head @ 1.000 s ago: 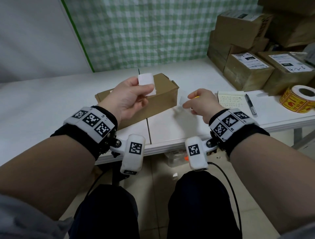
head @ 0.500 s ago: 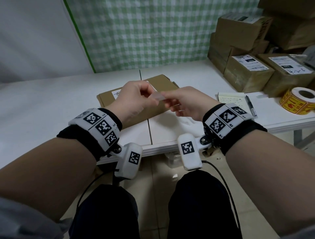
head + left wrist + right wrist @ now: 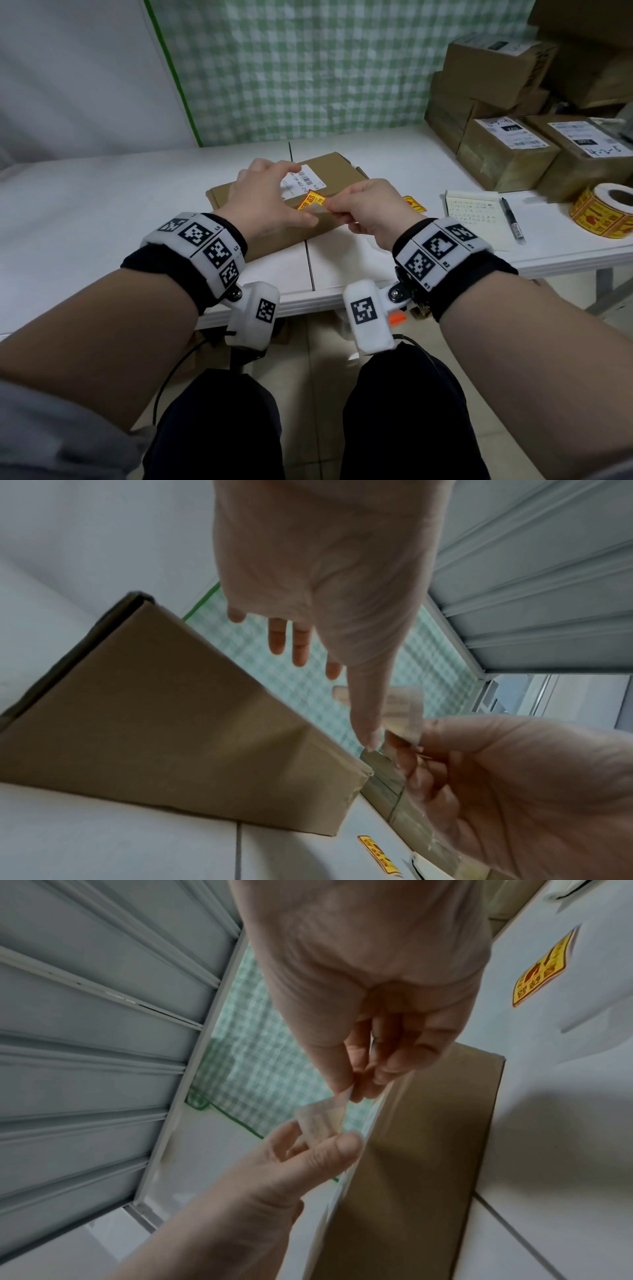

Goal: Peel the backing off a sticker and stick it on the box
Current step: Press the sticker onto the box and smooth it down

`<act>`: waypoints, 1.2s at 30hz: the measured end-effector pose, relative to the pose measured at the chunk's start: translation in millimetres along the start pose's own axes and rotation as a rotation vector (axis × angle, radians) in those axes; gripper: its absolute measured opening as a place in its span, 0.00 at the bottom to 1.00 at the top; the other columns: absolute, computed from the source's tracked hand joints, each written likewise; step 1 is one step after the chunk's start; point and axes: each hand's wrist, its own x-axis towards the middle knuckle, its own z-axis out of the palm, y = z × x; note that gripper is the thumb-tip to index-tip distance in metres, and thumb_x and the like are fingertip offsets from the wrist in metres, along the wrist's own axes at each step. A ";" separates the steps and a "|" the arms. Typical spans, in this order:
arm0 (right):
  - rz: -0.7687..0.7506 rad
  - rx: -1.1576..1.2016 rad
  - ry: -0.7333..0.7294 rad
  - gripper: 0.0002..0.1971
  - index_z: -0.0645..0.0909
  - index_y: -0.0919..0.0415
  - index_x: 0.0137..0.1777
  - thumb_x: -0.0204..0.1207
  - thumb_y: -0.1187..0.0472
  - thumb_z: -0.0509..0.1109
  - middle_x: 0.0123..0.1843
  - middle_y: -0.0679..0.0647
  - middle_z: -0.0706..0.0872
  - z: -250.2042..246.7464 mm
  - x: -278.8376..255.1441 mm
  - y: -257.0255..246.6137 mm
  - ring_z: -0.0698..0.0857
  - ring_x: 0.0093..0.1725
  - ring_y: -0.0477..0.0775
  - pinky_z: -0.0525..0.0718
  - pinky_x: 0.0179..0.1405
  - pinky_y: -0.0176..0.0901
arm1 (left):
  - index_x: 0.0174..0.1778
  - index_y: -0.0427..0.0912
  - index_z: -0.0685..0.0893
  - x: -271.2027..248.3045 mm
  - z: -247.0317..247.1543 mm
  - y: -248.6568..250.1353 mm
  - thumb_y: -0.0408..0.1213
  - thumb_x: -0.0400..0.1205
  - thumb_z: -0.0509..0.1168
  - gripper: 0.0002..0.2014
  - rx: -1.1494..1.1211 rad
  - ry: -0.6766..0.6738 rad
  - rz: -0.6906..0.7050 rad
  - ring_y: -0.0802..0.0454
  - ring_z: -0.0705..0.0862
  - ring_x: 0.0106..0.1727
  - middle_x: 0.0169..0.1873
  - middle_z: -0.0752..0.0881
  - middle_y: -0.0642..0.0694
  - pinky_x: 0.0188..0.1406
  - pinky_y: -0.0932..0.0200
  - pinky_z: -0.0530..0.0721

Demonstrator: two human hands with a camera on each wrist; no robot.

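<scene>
A flat brown cardboard box [image 3: 337,173] with a white shipping label [image 3: 303,180] lies on the white table [image 3: 102,219]. Just above its near edge, both hands hold a small yellow and red sticker [image 3: 312,199], printed face up. My right hand [image 3: 364,207] pinches its right end between thumb and fingertips. My left hand [image 3: 265,198] pinches the left end between thumb and forefinger, with the other fingers spread straight over the box. From below, the sticker [image 3: 322,1121] looks pale and translucent, with two layers parting near the right hand's pinch [image 3: 405,730].
A second yellow sticker [image 3: 414,204] lies on the table right of the box. Further right are a notepad [image 3: 476,219], a pen [image 3: 512,221] and a roll of yellow stickers [image 3: 604,214]. Labelled cartons [image 3: 507,150] are stacked at the back right.
A second ago the hands were apart, the left holding a white piece up. They met over the box, and now hold the sticker between them, lower, with its yellow face showing.
</scene>
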 end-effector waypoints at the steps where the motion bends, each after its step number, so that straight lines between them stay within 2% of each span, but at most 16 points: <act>1: 0.005 0.025 0.025 0.09 0.79 0.62 0.31 0.70 0.68 0.74 0.28 0.58 0.78 0.6 0.8 0.6 0.72 0.24 0.50 0.72 0.25 0.37 | 0.74 0.58 0.69 -0.1 -1.1 -1.2 0.56 0.59 0.78 0.46 0.045 -0.009 -0.022 0.40 0.67 0.73 0.72 0.69 0.43 0.73 0.45 0.66; 4: 0.033 0.116 0.113 0.10 0.78 0.62 0.30 0.70 0.73 0.69 0.30 0.59 0.77 -5.2 4.0 3.9 0.71 0.24 0.50 0.71 0.25 0.37 | 0.77 0.58 0.63 1.1 -2.7 -10.8 0.58 0.59 0.77 0.49 0.194 -0.059 -0.118 0.38 0.65 0.76 0.76 0.66 0.42 0.74 0.36 0.59; 8: 0.032 0.167 0.100 0.11 0.78 0.60 0.33 0.71 0.75 0.69 0.30 0.57 0.77 -11.8 5.7 7.6 0.72 0.25 0.48 0.71 0.24 0.34 | 0.79 0.60 0.56 5.9 -2.8 -25.2 0.61 0.60 0.75 0.53 0.262 -0.154 -0.237 0.36 0.60 0.79 0.78 0.63 0.40 0.75 0.29 0.56; 11: 0.041 0.180 0.100 0.10 0.79 0.59 0.35 0.71 0.74 0.70 0.32 0.56 0.79 -10.5 8.3 8.7 0.73 0.25 0.48 0.73 0.25 0.34 | 0.81 0.57 0.52 12.4 -3.5 -27.9 0.60 0.61 0.75 0.55 0.260 -0.186 -0.269 0.34 0.55 0.80 0.79 0.60 0.36 0.76 0.33 0.60; 15: 0.045 0.173 0.123 0.10 0.79 0.57 0.35 0.70 0.72 0.73 0.35 0.55 0.82 -9.9 12.0 10.1 0.75 0.26 0.47 0.76 0.27 0.34 | 0.81 0.56 0.51 20.6 -3.6 -27.4 0.61 0.61 0.75 0.56 0.304 -0.219 -0.288 0.34 0.56 0.80 0.78 0.61 0.34 0.75 0.35 0.63; 18: 0.041 0.180 0.131 0.11 0.78 0.56 0.35 0.70 0.71 0.73 0.36 0.55 0.82 -10.9 13.9 9.9 0.75 0.26 0.46 0.76 0.28 0.34 | 0.79 0.56 0.58 21.8 -4.9 -24.9 0.61 0.60 0.75 0.52 0.326 -0.207 -0.280 0.35 0.66 0.72 0.69 0.68 0.36 0.65 0.43 0.71; 20: 0.031 0.194 0.140 0.10 0.78 0.56 0.36 0.70 0.70 0.74 0.35 0.54 0.82 -11.5 14.7 8.9 0.74 0.27 0.46 0.75 0.28 0.35 | 0.75 0.55 0.66 21.5 -8.8 -19.8 0.62 0.60 0.75 0.46 0.334 -0.204 -0.262 0.37 0.69 0.67 0.64 0.72 0.37 0.59 0.48 0.72; 22: 0.013 0.227 0.149 0.10 0.78 0.57 0.37 0.70 0.69 0.75 0.34 0.54 0.81 -11.7 15.2 7.6 0.73 0.27 0.47 0.73 0.28 0.36 | 0.71 0.53 0.72 22.6 -13.8 -16.2 0.64 0.59 0.74 0.44 0.325 -0.240 -0.253 0.40 0.72 0.65 0.62 0.78 0.41 0.60 0.52 0.72; 24: -0.012 0.248 0.157 0.09 0.77 0.57 0.37 0.70 0.68 0.75 0.34 0.53 0.81 -11.2 15.4 5.4 0.73 0.27 0.47 0.73 0.27 0.37 | 0.69 0.51 0.76 22.4 -21.7 -15.5 0.66 0.55 0.74 0.46 0.220 -0.303 -0.290 0.42 0.78 0.62 0.60 0.82 0.45 0.65 0.50 0.77; 26: -0.035 0.255 0.161 0.09 0.78 0.57 0.37 0.70 0.67 0.75 0.34 0.53 0.82 -10.2 16.0 2.9 0.73 0.27 0.47 0.73 0.28 0.37 | 0.70 0.46 0.76 19.7 -31.4 -16.1 0.62 0.60 0.75 0.44 0.067 -0.358 -0.318 0.42 0.81 0.60 0.58 0.82 0.45 0.64 0.48 0.80; 29: -0.063 0.257 0.156 0.08 0.78 0.56 0.37 0.71 0.65 0.75 0.35 0.53 0.82 -6.5 16.7 0.4 0.73 0.28 0.47 0.75 0.31 0.38 | 0.68 0.44 0.78 12.8 -42.5 -15.4 0.55 0.69 0.72 0.33 -0.053 -0.381 -0.333 0.44 0.80 0.57 0.57 0.82 0.43 0.59 0.53 0.77; 33: -0.081 0.225 0.154 0.09 0.77 0.55 0.35 0.71 0.64 0.75 0.34 0.51 0.80 1.1 15.4 2.7 0.74 0.29 0.46 0.75 0.29 0.36 | 0.61 0.43 0.86 9.8 -44.3 -20.4 0.58 0.72 0.69 0.27 -0.094 -0.250 -0.278 0.44 0.83 0.59 0.59 0.86 0.43 0.66 0.50 0.78; 36: -0.110 0.183 0.166 0.10 0.78 0.54 0.33 0.69 0.62 0.76 0.33 0.49 0.80 9.9 16.1 6.7 0.75 0.31 0.46 0.76 0.31 0.37 | 0.61 0.44 0.87 11.0 -41.4 -18.3 0.53 0.74 0.69 0.23 -0.048 -0.146 -0.205 0.44 0.84 0.57 0.57 0.87 0.43 0.59 0.52 0.81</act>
